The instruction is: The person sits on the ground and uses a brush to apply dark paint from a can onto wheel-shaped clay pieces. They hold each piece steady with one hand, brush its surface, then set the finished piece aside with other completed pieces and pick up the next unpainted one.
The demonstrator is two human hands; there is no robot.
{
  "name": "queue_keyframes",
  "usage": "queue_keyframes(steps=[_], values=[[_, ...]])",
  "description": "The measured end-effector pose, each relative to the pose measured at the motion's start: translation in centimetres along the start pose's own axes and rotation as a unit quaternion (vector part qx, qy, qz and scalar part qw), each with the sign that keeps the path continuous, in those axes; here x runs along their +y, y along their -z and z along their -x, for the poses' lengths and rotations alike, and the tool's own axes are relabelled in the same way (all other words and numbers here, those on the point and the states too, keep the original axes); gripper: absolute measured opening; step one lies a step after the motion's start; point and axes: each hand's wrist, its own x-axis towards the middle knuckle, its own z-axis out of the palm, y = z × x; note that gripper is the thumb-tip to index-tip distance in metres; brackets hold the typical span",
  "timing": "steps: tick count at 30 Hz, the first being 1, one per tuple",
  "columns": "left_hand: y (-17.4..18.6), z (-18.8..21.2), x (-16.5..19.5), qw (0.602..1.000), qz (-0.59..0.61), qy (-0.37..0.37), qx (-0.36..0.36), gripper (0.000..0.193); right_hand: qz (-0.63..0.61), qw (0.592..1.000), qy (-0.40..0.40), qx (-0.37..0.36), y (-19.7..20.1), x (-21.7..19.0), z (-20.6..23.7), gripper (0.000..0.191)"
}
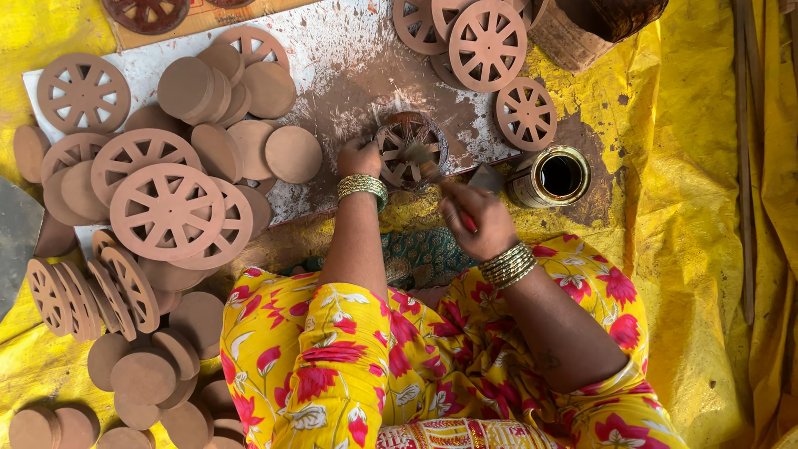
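My left hand [359, 157] grips the rim of a spoked clay wheel [410, 148] that is wet with dark brown paint and lies on a paint-stained white board [349, 66]. My right hand [477, 218] holds a paintbrush [432, 173] by its red handle, bristles resting on the wheel's spokes. An open tin of dark paint [552, 176] stands just right of my right hand. Both wrists wear bangles.
Unpainted clay wheels [167, 211] and plain clay discs [293, 154] are piled at the left and lower left. More wheels [487, 44] lie at the top. A brown pot [592, 25] sits top right. Yellow sheeting [698, 216] covers the ground.
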Motion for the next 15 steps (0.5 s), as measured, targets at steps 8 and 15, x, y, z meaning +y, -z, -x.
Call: queue_keyframes(steps=[8,15], values=[[0.4,0.1,0.5,1.000,-0.021,0.004,0.002,0.035,0.046,0.996,-0.059,0.054,-1.5,0.6,0.1,0.036],[0.3,0.2,0.2,1.000,-0.004,-0.015,0.006,0.034,0.044,0.997,0.023,0.061,-2.8,-1.4,0.9,0.036]])
